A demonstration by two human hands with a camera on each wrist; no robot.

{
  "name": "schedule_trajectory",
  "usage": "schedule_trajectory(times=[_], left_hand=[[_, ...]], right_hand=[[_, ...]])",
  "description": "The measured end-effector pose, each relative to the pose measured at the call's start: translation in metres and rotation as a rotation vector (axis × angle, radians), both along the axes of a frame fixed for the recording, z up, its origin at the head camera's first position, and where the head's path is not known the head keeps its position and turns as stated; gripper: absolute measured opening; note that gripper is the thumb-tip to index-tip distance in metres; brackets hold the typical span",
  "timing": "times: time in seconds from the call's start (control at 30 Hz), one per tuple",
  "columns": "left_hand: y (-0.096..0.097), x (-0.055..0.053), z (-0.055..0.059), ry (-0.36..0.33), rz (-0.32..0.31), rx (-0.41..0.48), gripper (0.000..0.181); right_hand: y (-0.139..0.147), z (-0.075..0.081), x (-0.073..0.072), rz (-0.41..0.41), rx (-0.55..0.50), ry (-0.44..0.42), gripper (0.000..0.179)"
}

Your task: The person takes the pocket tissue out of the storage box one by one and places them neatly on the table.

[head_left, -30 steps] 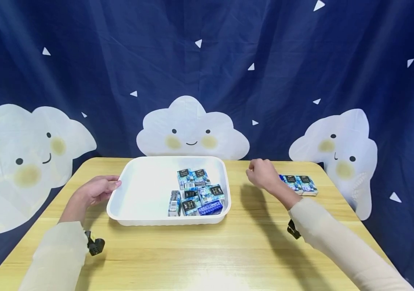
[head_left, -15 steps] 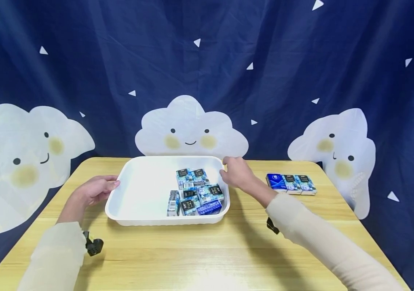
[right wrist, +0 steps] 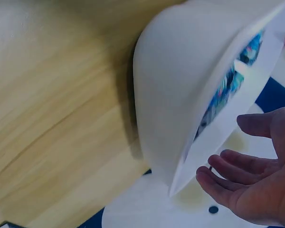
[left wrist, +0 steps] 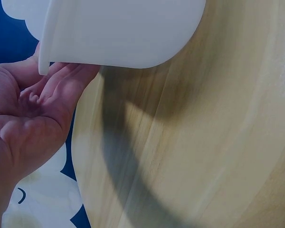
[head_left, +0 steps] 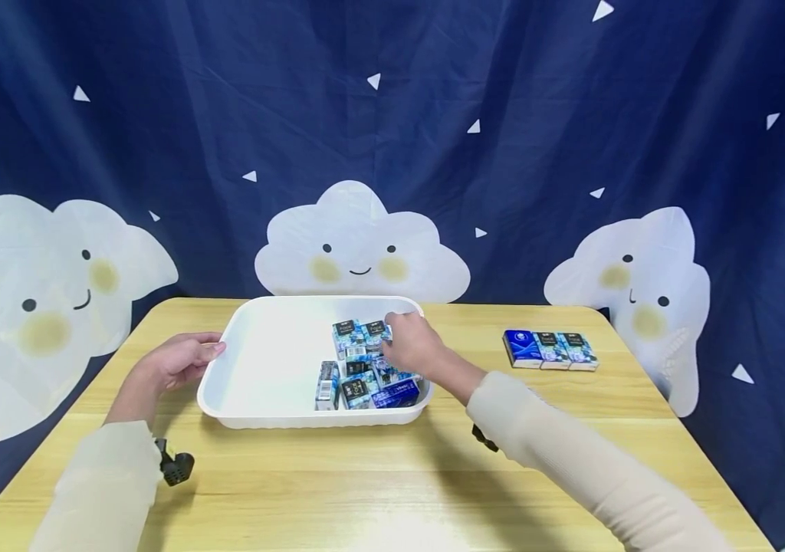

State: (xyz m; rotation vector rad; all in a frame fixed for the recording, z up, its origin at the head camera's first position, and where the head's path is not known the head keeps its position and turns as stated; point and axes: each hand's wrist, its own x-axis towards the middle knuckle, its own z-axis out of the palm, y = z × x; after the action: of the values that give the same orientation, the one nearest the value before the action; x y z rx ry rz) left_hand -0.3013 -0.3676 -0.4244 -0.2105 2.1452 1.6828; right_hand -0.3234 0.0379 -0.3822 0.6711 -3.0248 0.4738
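Note:
A white plastic tray (head_left: 261, 360) stands on the wooden table with several small tissue packs (head_left: 359, 389) gathered in its right half. My left hand (head_left: 182, 359) holds the tray's left rim; in the left wrist view its fingers (left wrist: 61, 83) reach beneath the rim. Over the tray's right side, my right hand (head_left: 416, 346) hovers close above the packs and covers part of them. The right wrist view shows its thumb and fingers (right wrist: 221, 187) spread apart with nothing between them. A plain blue tissue pack (head_left: 395, 394) lies at the tray's front right corner.
On the table's right side, one blue tissue pack (head_left: 522, 346) and two flowered packs (head_left: 565, 349) lie side by side in a row. A dark blue curtain (head_left: 537, 138) with white clouds hangs behind the table (head_left: 296, 483).
My right hand has moved left from beside the row of packs, past the tray's right rim, to over the packs inside. My left hand stays at the tray's left rim.

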Motion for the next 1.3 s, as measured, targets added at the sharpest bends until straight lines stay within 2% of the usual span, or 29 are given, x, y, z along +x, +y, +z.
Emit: schedule_trajectory(times=[0.17,0.43,0.7,0.9,1.13,1.3], left_hand=[[0.001,0.001,0.001,-0.003,0.004,-0.01,0.07],[0.0,0.001,0.001,-0.001,0.005,-0.012,0.071],[0.001,0.001,-0.001,0.012,-0.015,0.024,0.071],[0.001,0.001,0.0,0.005,-0.009,0.005,0.072],[0.002,0.001,0.0,0.007,-0.006,0.014,0.071],[0.001,0.002,0.002,-0.003,0.005,-0.015,0.072]], right_hand=[[-0.012,-0.009,0.004,0.008,0.024,-0.048,0.046],[-0.021,-0.016,0.007,0.024,0.008,-0.073,0.05],[-0.029,-0.022,0.005,0.046,0.021,-0.12,0.038],[-0.032,-0.023,0.004,0.04,0.052,-0.105,0.034],[-0.034,-0.029,0.003,0.063,0.014,-0.131,0.032],[-0.034,-0.03,0.004,0.077,0.001,-0.1,0.025]])
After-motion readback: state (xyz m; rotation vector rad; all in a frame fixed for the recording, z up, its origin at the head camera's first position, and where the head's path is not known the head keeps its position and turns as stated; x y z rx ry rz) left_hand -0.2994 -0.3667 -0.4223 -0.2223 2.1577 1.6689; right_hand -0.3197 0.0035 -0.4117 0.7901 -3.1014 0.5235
